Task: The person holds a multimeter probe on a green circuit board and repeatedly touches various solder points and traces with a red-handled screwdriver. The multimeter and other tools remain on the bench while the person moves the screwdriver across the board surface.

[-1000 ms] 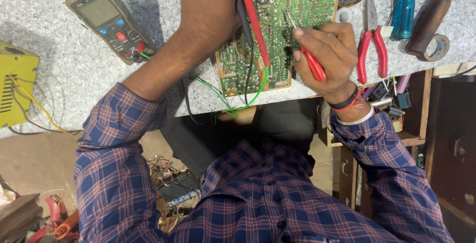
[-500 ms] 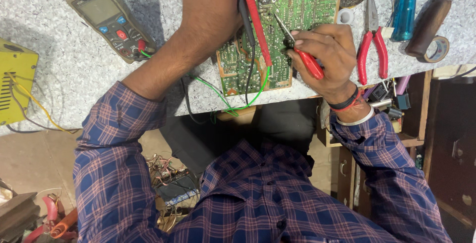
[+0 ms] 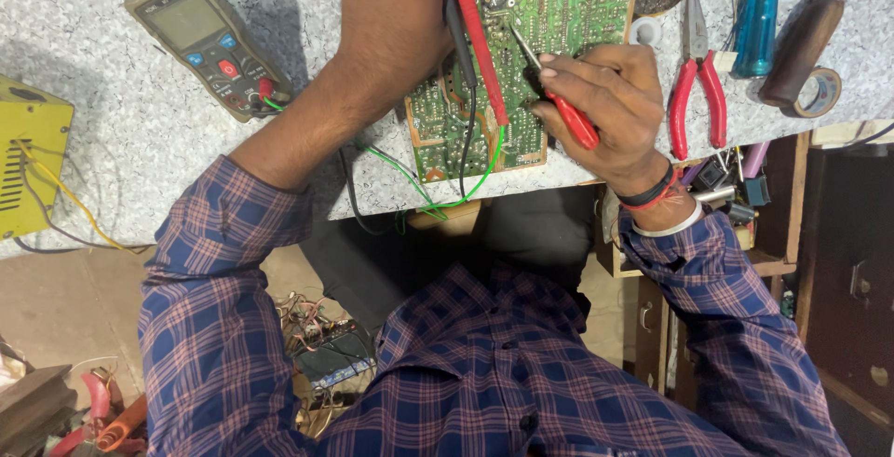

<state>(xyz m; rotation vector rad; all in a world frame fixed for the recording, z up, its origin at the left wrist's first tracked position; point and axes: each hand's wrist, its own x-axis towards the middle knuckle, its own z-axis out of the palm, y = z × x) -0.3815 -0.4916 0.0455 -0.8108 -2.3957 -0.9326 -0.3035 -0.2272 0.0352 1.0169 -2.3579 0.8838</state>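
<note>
A green circuit board (image 3: 559, 10) lies on the speckled worktop (image 3: 121, 122), solder side up. My left hand (image 3: 400, 19) rests over the board's left part and holds a red and a black meter probe (image 3: 477, 38); their leads run down off the bench edge. My right hand (image 3: 605, 103) grips a small red-handled screwdriver (image 3: 559, 94), whose metal tip touches the board near its middle. A grey multimeter (image 3: 209, 38) lies to the left, wired to the probes.
A yellow box (image 3: 28, 159) with wires sits at the left edge. Red-handled pliers (image 3: 694, 84), a blue-handled tool (image 3: 754, 14), a brown-handled tool (image 3: 801, 42) and a tape roll (image 3: 824, 94) lie right of the board. Loose parts and wires are on the floor (image 3: 317, 345).
My right hand has shifted left and up, bringing the screwdriver tip further onto the board. My left hand and the probes have stayed in place.
</note>
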